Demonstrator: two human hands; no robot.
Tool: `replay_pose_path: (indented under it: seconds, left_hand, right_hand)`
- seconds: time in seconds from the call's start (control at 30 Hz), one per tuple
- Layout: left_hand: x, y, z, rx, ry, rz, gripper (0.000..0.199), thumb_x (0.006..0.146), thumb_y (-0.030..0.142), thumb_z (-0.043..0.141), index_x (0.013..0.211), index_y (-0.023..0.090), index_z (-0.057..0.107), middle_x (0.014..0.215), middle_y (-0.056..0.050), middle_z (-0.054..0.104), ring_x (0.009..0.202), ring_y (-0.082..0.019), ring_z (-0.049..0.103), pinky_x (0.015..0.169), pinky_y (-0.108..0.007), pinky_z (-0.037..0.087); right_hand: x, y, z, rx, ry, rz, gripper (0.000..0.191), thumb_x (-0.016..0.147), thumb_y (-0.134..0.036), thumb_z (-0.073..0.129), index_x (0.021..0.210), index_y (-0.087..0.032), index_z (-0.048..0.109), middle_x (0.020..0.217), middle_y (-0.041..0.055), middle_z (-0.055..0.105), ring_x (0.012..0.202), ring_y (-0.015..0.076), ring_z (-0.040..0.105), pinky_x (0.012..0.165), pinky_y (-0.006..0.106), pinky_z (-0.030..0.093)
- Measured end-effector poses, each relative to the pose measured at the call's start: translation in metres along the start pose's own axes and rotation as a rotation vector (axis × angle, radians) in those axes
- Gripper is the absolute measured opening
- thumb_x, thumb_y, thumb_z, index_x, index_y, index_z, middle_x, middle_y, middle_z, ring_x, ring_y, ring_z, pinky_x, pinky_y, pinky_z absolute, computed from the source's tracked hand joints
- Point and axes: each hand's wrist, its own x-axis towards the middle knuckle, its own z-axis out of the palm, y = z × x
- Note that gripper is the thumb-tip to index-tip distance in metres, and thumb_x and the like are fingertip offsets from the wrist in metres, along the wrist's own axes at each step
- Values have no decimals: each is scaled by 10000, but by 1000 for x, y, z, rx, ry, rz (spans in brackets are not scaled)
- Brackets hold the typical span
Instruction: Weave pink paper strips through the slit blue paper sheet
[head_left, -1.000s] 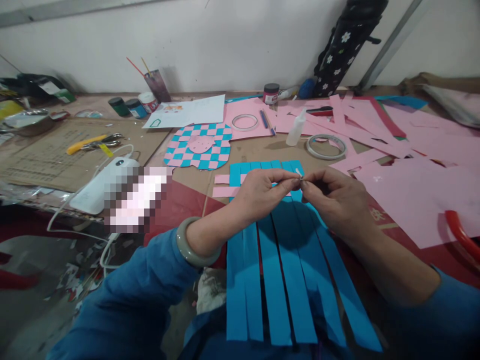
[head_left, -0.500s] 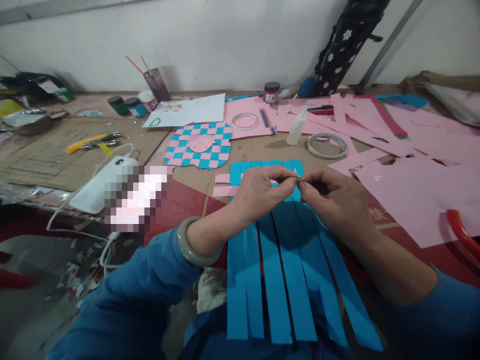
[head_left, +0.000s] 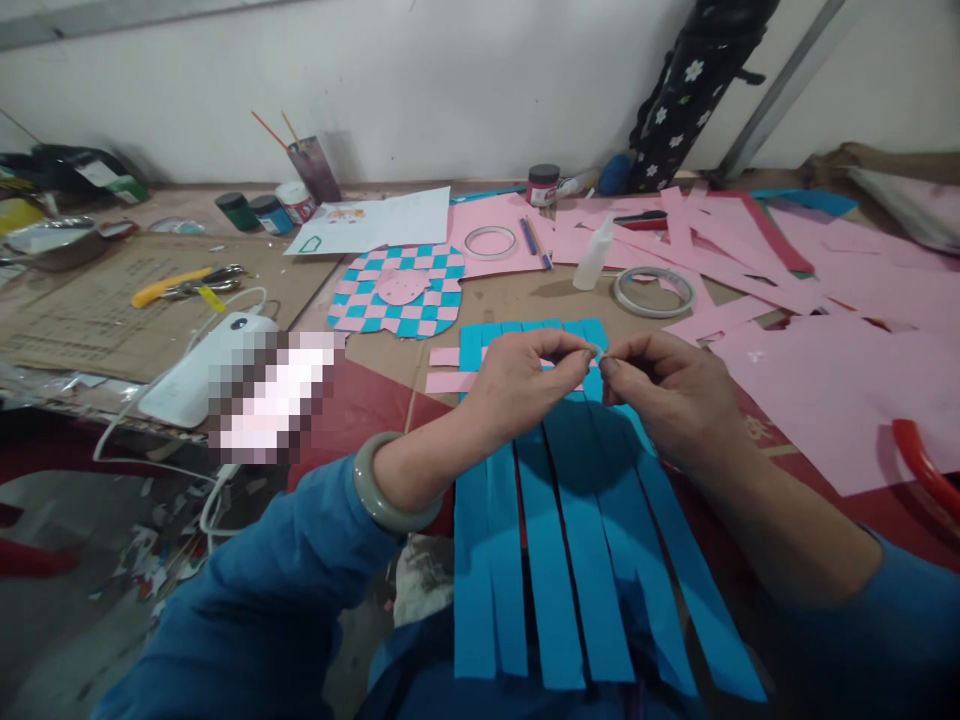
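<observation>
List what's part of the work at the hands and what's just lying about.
In use: left hand, right hand, small pale scrap pinched between them, slit blue paper sheet, pink paper strips.
Lying about: woven pink-and-blue paper mat, squeeze bottle, tape roll, paint jars.

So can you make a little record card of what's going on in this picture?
Left hand: pinching a tiny pale bit, bangle on wrist
Right hand: fingertips at the same bit
Under hands: blue paper cut into strips
Nearby: woven mat, glue bottle, tape roll
</observation>
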Motion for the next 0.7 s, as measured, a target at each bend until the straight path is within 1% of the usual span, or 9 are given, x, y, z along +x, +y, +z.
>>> replay_pose_path:
  seconds: [0.23,0.37,0.43,0.53,0.63,0.7]
  left_hand:
    - [1,2,0,-68,2,-47,142,810,154,595,738,164,718,735,13,721,735,-104,649,696,-208,485]
    - [1,5,0,-192,-3,-139,113,760,138,615,673,156,684,674,23,680,678,-86,602,664,-203,458]
    - [1,7,-1,-280,-26,-186,120,748,131,605,647,154,666,645,27,661,651,-77,584,652,-201,451]
    - [2,9,-2,-381,-69,-228,117,734,125,594,640,153,658,630,19,658,650,-82,597,668,-211,468]
    - [2,11,-4,-419,-76,-256,94,730,148,607,649,158,655,624,12,659,671,-100,620,719,-241,492]
    - [2,11,-4,-421,-77,-258,83,730,162,612,658,163,654,627,11,660,687,-108,631,753,-256,500]
  right_hand:
    - [1,-1,-1,27,-11,5,100,708,-219,590,609,-217,575,516,-26,565,486,114,511,469,248,400]
    - [3,3,-4,72,-13,30,110,687,-193,585,585,-221,555,507,-26,556,488,120,509,479,256,405]
    - [5,6,-5,96,9,62,103,677,-177,580,588,-221,554,502,-27,553,489,123,510,487,258,406]
    - [10,10,-8,101,69,116,89,656,-154,581,597,-219,567,491,-27,551,489,123,505,493,259,401]
    - [12,9,-19,126,143,135,81,654,-156,601,606,-214,571,493,-28,553,490,115,497,507,258,403]
    - [5,5,-37,105,169,120,69,676,-174,623,630,-210,587,517,-29,564,505,107,505,526,255,408]
